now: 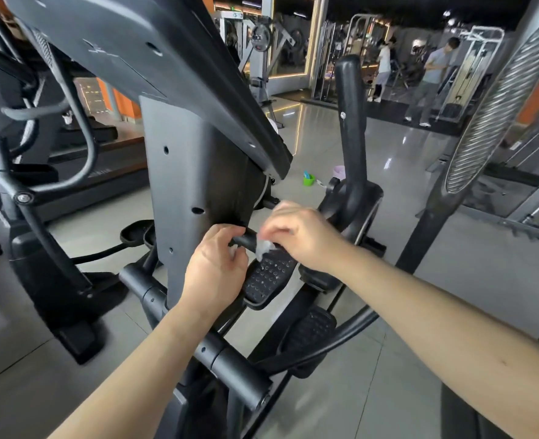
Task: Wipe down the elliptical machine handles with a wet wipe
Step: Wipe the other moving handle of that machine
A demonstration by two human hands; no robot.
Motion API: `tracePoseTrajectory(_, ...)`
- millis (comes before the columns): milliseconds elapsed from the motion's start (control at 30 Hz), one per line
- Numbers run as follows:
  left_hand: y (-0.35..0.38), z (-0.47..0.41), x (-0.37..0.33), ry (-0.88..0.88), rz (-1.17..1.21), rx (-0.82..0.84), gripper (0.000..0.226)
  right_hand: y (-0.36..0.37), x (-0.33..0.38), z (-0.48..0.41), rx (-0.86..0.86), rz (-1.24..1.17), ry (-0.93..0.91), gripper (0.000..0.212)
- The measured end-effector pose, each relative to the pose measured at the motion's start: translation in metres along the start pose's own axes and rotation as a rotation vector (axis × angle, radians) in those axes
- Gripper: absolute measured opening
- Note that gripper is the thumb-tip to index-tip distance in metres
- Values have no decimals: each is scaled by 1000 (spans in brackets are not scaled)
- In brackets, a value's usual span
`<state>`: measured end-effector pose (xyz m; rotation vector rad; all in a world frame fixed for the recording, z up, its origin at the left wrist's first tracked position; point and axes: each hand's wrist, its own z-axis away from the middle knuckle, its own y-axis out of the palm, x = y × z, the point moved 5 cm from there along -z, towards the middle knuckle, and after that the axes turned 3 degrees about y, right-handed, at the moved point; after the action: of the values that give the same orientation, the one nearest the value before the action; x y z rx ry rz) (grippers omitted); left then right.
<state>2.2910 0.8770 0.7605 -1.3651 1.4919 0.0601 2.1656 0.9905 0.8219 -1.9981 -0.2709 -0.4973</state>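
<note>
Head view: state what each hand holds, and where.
Left hand grips the black handle at its bare end; right hand pinches the wet wipe by its top.

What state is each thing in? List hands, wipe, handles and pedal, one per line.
left hand: grips the short handle
right hand: pinches the wet wipe
wet wipe: crumpled, against the short handle
upright handle: untouched
pedal: nothing on it, below the hands
</note>
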Motion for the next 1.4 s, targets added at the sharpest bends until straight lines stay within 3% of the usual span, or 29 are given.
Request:
tracePoseTrajectory(133, -1, 0, 0, 14, -1, 11, 32, -10, -13, 4, 78, 24, -19, 20)
tracePoseTrajectory(300, -1, -1, 0, 0, 24, 18, 30, -57, -43, 12, 20, 187, 90, 23)
tracePoseTrajectory(400, -2, -2, 0, -10, 29, 23, 31, -43, -19, 1, -140, 160, 11, 20)
tracePoseTrajectory(533, -4, -2, -4, 9, 32, 40, 31, 7, 6, 22, -116, 163, -121, 14)
tracePoseTrajectory(633, -4, -3, -6, 39, 27, 79, 29, -8, -14, 46, -295, 215, -32, 19)
tracePoseTrajectory(733, -3, -6, -13, 111, 44, 121, 25, -19, -25, 67, -431, 207, 177, 20)
tracePoseTrajectory(833, -1, -12, -26, 154, 105, 206, 20, -15, -24, 82, -501, 17, 459, 21)
tracePoseTrajectory(900, 0, -15, -38, 183, 179, 294, 22, -11, -15, 85, -552, -131, 555, 15)
tracePoseTrajectory(1000, 0, -16, -59, 221, 368, 425, 9, -7, 9, 85, -669, -288, 584, 14)
tracePoseTrajectory(1167, -7, -15, -76, 247, 517, 516, 13, 1, 37, 88, -719, -534, 691, 14)
tracePoseTrajectory(1400, -12, -8, -73, 137, 533, 508, 12, -1, 56, 103, -724, -466, 680, 23)
